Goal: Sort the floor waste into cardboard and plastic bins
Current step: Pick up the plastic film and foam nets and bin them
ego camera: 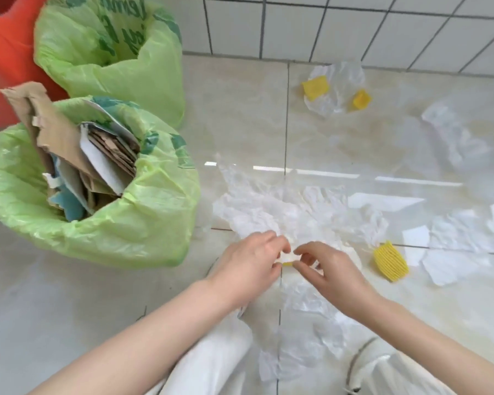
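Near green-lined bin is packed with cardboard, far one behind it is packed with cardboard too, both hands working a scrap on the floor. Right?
Not quite. The head view shows cardboard only in the near bin; no cardboard shows in the far bin. The left hand and right hand do pinch a small scrap together.

A small yellowish piece [287, 259], perhaps foam, lies mostly hidden behind curled fingers [280, 245].

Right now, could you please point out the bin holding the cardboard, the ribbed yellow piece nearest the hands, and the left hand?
cardboard bin [143, 232]: head view, on its green liner's front wall.
ribbed yellow piece [390, 260]: head view, on its ridged top.
left hand [251, 260]: head view, on the back of the hand.
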Tool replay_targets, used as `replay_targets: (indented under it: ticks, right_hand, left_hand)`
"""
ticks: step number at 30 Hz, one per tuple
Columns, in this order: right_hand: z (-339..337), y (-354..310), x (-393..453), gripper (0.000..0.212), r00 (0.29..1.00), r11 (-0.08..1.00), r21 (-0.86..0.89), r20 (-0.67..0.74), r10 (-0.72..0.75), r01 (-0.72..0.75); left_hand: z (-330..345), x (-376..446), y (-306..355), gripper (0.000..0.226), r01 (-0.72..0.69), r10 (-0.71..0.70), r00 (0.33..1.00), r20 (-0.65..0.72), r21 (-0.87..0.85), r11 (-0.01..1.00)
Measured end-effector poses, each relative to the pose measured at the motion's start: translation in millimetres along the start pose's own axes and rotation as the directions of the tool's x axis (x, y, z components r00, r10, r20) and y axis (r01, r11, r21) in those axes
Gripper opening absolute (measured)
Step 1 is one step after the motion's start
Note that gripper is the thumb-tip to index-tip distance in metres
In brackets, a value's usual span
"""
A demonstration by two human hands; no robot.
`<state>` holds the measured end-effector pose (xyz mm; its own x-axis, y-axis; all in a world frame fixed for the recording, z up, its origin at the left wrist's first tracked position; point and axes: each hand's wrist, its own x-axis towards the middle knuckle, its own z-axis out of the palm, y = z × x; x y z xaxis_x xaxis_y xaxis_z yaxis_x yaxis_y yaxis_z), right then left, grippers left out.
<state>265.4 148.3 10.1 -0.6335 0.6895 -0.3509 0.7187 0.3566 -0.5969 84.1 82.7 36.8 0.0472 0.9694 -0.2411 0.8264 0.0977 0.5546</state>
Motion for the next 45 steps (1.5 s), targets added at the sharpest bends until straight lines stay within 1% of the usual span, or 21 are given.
replay_targets:
  ticks: [3,5,8,10,12,14,16,18,20,22,24,26,29,31,32,35,37,40,42,43,45]
  right_hand:
    - [19.2,33.1,-35.0,0.038,1.0,0.997,-0.079,0.003,-0.024,0.024]
    - [28.0,50.4,-52.9,0.044,1.0,0.993,-0.114,0.012,0.009,-0.007]
    - [39.5,68.3,-73.1,0.046,1.0,0.987,-0.16,-0.009,0.016,-0.017]
    - [46.9,77.6,-82.9,0.048,1.0,0.979,-0.205,-0.006,-0.017,0.016]
    - [53.3,85.4,-90.5,0.052,0.999,0.967,-0.25,0.019,-0.038,0.042]
    - [60.2,92.2,-96.7,0.056,0.998,0.959,-0.277,0.048,-0.037,0.049]
    - [67.5,96.6,-99.3,0.057,0.998,0.95,-0.305,0.035,-0.057,0.065]
    - [72.4,98.9,-96.0,0.055,0.998,0.941,-0.335,-0.028,-0.064,0.051]
    - [75.0,100.0,-90.4,0.045,0.992,0.935,-0.353,-0.112,-0.05,0.007]
    - [74.5,99.4,-85.5,0.037,0.987,0.919,-0.394,-0.154,-0.042,-0.022]
    - [74.0,100.5,-84.6,0.035,0.984,0.904,-0.424,-0.176,-0.022,-0.055]
    - [76.1,103.1,-87.4,0.032,0.975,0.9,-0.425,-0.224,-0.006,-0.093]
    - [74.4,106.8,-90.4,0.02,0.947,0.896,-0.414,-0.32,0.022,-0.16]
    - [69.7,104.1,-90.6,0.007,0.927,0.899,-0.398,-0.374,0.023,-0.183]
    - [66.3,100.5,-89.6,0.006,0.919,0.907,-0.378,-0.394,0.025,-0.187]
    - [54.4,85.3,-82.0,0.022,0.912,0.936,-0.316,-0.409,0.01,-0.152]
    - [50.6,73.6,-73.1,0.022,0.916,0.945,-0.311,-0.4,-0.03,-0.104]
    - [53.4,63.2,-57.4,0.021,0.941,0.918,-0.395,-0.324,-0.099,-0.039]
    - [59.1,64.3,-49.3,0.032,0.975,0.883,-0.47,-0.196,-0.102,-0.003]
    - [61.0,66.4,-46.4,0.044,0.989,0.869,-0.495,-0.127,-0.081,0.007]
    - [63.2,70.3,-42.9,0.062,0.998,0.849,-0.529,-0.047,-0.044,0.012]
  left_hand:
    - [30.8,0.6,9.9,0.029,-0.127,0.098,0.972,0.215,0.124,0.984]
    - [51.4,-0.6,18.5,0.03,-0.245,0.164,0.924,0.346,0.203,0.948]
    - [79.3,-6.2,31.9,0.03,-0.485,0.3,0.805,0.511,0.277,0.83]
    - [95.9,-13.5,34.6,0.038,-0.621,0.389,0.701,0.597,0.245,0.744]
    - [109.6,-22.6,31.8,0.056,-0.732,0.458,0.589,0.666,0.199,0.651]
    - [117.2,-30.1,27.9,0.069,-0.799,0.487,0.516,0.705,0.192,0.57]
    - [123.3,-33.9,21.1,0.062,-0.852,0.504,0.468,0.726,0.22,0.475]
    - [125.6,-34.5,13.7,0.042,-0.876,0.515,0.451,0.729,0.251,0.413]
    - [127.4,-33.2,6.9,0.031,-0.864,0.495,0.483,0.722,0.301,0.403]
    - [129.0,-31.0,4.2,0.034,-0.844,0.502,0.511,0.698,0.297,0.447]
    - [129.7,-28.9,3.5,0.042,-0.803,0.497,0.543,0.678,0.244,0.544]
    - [128.2,-28.5,3.2,0.04,-0.714,0.439,0.596,0.672,0.193,0.673]
    - [120.3,-24.8,4.5,0.044,-0.601,0.407,0.678,0.613,0.143,0.786]
    - [111.1,-20.0,8.2,0.047,-0.521,0.406,0.755,0.516,0.094,0.848]
    - [107.9,-16.5,9.1,0.048,-0.495,0.419,0.795,0.439,0.071,0.866]
    - [96.8,-3.5,11.0,0.05,-0.398,0.388,0.901,0.195,0.014,0.917]
    - [85.0,5.4,11.3,0.048,-0.305,0.308,0.948,0.079,-0.058,0.951]
    - [68.6,20.5,8.9,0.044,-0.27,0.263,0.961,-0.087,-0.097,0.958]
    - [62.1,33.5,2.2,0.047,-0.19,0.186,0.969,-0.163,-0.01,0.982]
    - [58.6,40.7,-2.1,0.049,-0.103,0.114,0.98,-0.161,0.077,0.992]
    - [54.3,53.7,-15.3,0.054,0.079,-0.054,0.994,-0.093,0.282,0.956]
